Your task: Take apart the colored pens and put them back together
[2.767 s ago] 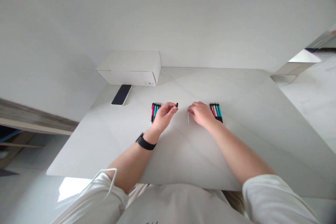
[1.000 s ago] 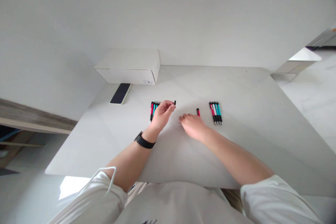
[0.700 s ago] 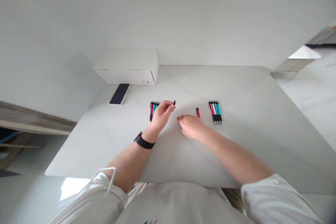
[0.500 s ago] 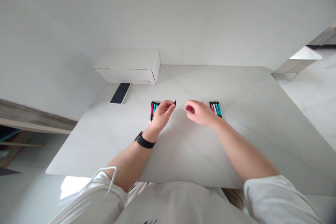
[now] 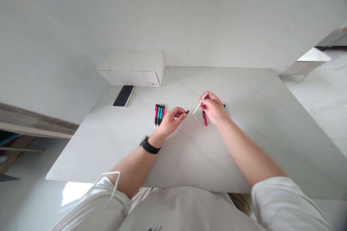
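Observation:
My left hand (image 5: 171,120) pinches a small black pen part (image 5: 187,112), whose end pokes out past the thumb. In my right hand (image 5: 213,107), between thumb and fingers, a thin white pen refill (image 5: 200,103) slants down toward the left hand. Under the right hand lies a red pen barrel (image 5: 205,118) with a black clip. A tiny pale piece (image 5: 196,118), too small to name, rests on the table between the hands. Several red and teal pens (image 5: 159,114) lie side by side, left of my left hand. Behind the right hand, another teal pen (image 5: 225,107) is mostly hidden.
A long white box (image 5: 130,70) stands against the wall at the back left of the white table (image 5: 249,90). In front of it lies a phone (image 5: 123,96), dark screen up. A white cable (image 5: 117,184) loops by my left sleeve.
My right hand has moved right and turned, and the white refill now shows along its length. A red barrel has come into view beneath it. My left hand has shifted slightly right and down.

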### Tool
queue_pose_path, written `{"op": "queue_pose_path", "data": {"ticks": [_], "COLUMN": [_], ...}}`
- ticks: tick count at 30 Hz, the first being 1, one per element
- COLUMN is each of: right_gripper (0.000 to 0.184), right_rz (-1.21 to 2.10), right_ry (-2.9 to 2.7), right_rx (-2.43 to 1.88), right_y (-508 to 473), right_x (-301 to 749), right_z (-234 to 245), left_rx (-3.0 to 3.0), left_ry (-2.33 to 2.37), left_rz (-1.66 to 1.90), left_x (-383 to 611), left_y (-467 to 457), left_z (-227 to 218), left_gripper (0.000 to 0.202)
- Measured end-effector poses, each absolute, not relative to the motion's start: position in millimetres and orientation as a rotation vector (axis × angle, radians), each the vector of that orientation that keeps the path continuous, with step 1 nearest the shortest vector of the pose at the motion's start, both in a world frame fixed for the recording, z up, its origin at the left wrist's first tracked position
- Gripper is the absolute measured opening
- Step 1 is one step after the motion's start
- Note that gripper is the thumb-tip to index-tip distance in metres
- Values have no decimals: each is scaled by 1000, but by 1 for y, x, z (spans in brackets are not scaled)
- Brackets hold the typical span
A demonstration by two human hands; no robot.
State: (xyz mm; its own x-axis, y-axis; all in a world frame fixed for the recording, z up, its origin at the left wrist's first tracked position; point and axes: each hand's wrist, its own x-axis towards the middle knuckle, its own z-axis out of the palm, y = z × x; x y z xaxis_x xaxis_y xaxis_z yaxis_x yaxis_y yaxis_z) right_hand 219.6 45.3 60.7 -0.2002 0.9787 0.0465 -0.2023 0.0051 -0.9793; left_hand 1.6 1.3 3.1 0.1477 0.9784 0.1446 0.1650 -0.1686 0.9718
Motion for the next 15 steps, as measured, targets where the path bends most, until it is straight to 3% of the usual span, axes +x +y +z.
{"op": "queue_pose_path", "data": {"ticks": [15], "right_gripper": [20], "right_rz": [1315], "right_ry": [-1234], "right_rx": [-975], "right_y": [46], "right_x": [215], "right_z": [50], "left_rx": [1609], "left_ry": [1135], "left_rz": [1080], "left_x": [2], "left_y": [1], "left_z": [6], "left_gripper": [30]}}
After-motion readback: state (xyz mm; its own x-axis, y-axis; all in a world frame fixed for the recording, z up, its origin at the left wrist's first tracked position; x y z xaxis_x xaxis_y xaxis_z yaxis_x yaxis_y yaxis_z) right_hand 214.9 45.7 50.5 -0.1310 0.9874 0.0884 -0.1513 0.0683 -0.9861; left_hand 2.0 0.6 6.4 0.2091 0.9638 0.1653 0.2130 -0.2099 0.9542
